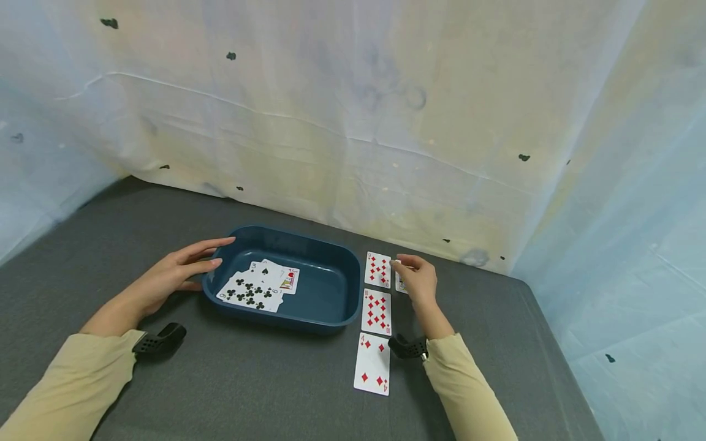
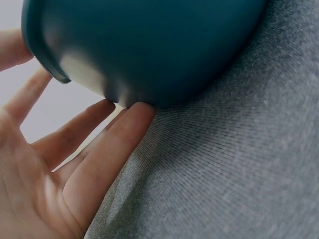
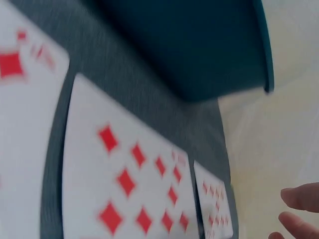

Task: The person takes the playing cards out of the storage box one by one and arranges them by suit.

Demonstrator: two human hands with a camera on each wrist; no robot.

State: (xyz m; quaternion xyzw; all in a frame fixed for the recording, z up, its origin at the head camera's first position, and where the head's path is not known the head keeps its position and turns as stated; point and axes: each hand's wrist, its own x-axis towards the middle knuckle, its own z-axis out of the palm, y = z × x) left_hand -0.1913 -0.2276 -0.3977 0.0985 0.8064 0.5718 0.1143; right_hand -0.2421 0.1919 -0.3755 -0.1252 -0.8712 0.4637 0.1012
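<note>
My left hand (image 1: 171, 272) rests at the left end of the blue tray (image 1: 309, 318), its fingers spread. In the left wrist view, fingertips (image 2: 139, 117) touch the tray's outer wall. Over a partly covered white playing card (image 1: 401, 283) at the right is my right hand (image 1: 417, 282), fingers slightly bent. The right wrist view shows separated fingertips (image 3: 301, 196) with no card visible between them. Three diamond cards form a column between the tray and that hand: a far one (image 1: 377, 269), a middle one (image 1: 377, 311) and a near one (image 1: 372, 364).
Overlapping playing cards (image 1: 254, 291), mostly black suits plus a red picture card (image 1: 290, 279), lie face up in the tray's left half. Dark grey cloth (image 1: 265, 386) covers the table. A pale hanging sheet (image 1: 342, 153) stands along the back and sides.
</note>
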